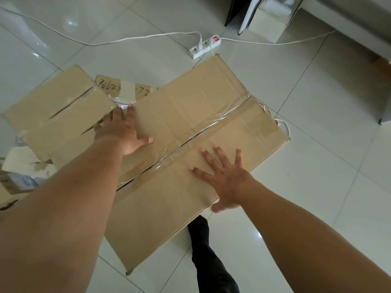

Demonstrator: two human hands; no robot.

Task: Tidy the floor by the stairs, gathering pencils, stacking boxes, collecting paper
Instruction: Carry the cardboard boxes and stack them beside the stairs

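Note:
A large taped cardboard box fills the middle of the head view, lying on the white tile floor. My left hand grips its left edge, thumb on top and fingers curled over the side. My right hand lies flat on the box's near top face, fingers spread, thumb over the near edge. A second cardboard box sits to the left, touching the big one. Behind them a smaller box with handwritten numbers shows between the two. Crumpled white paper lies at the far left.
A white power strip with a lit red switch and white cables lies beyond the boxes. Another cable pokes out at the box's right corner. White furniture stands at the top right. My dark trouser leg is below the box.

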